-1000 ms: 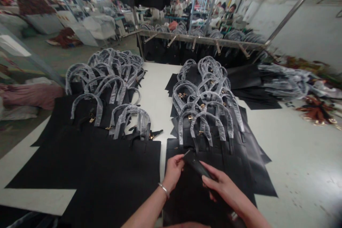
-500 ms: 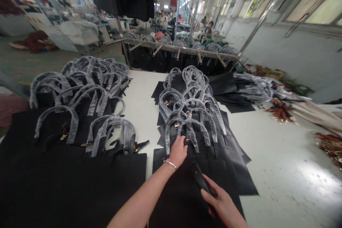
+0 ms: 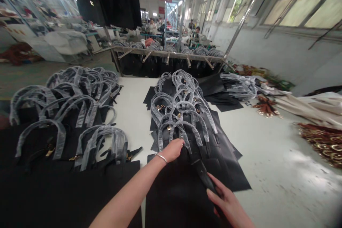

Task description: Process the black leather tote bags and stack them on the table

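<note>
My left hand (image 3: 175,149), with a bangle on its wrist, is closed at the top edge of the front black handbag (image 3: 171,192). Its fingertips pinch the small metal clasp there, mostly covered by the fingers. Just behind them rise the bag's handles (image 3: 175,124), wrapped in clear plastic. Lower right, my right hand (image 3: 223,196) is wrapped round a long black hand tool (image 3: 203,174). The tool's flat far end points up and left, over the bag and close to my left hand; its exact kind cannot be made out.
More black bags with wrapped handles (image 3: 101,139) lie on the left of the white table (image 3: 130,96). Flat black pieces (image 3: 213,89) are stacked at the back right. Brown straps with gold rings (image 3: 320,142) lie at the right. A metal rack (image 3: 165,53) stands beyond the table.
The view has swung slightly right and up. My left fingers have closed over the gold clasp that showed at their tips. The black tool stays in my right hand beside it.
</note>
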The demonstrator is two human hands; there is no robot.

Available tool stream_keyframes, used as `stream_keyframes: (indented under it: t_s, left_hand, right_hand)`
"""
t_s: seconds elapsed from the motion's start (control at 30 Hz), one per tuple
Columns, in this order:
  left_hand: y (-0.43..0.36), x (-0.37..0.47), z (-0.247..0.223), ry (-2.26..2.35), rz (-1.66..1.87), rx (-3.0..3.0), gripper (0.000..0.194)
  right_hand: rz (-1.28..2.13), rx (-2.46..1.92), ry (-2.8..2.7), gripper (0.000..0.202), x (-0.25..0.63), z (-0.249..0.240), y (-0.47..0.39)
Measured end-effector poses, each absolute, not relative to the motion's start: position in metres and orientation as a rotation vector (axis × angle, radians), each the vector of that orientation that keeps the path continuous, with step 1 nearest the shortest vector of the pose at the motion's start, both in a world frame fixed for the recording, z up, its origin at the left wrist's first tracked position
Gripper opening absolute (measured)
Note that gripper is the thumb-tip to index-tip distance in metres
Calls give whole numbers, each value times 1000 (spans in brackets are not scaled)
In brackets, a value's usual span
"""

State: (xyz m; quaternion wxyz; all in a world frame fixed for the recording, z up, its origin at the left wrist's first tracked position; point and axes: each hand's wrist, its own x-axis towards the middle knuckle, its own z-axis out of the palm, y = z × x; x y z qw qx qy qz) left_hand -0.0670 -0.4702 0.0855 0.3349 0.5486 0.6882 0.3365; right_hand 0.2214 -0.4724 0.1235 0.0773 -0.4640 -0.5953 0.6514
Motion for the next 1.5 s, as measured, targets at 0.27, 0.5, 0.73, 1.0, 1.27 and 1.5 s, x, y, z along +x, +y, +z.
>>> stream_keyframes:
  t_s: [0.27,0.5,0.73,1.0,1.27,1.5]
  left_hand:
    - [-519,-32,78,1534,877,904,23]
    - [-546,-1,69,1331,1097,629,40]
    - [-549,12,62,1237,1225,457,44]
    - [-550,26,66,1136,1293,254,25]
    - [-560,43,69,1067,1240,103,9]
    - [-570,65,58,1294,1459,198,24]
  right_hand:
    - [2077,-1332,-1767,75,216,136,-469]
    - [2277,-1219,-1617,71,212,138,-470]
    - [2333,-1235,-1542,74,217,147,-473]
    - [2381,-1266,-1533,74,226,152,-478]
    - [2145,-1377,-1591,77,233,148,-477]
    - [2220,-1441,-1578,80,260,145,-492]
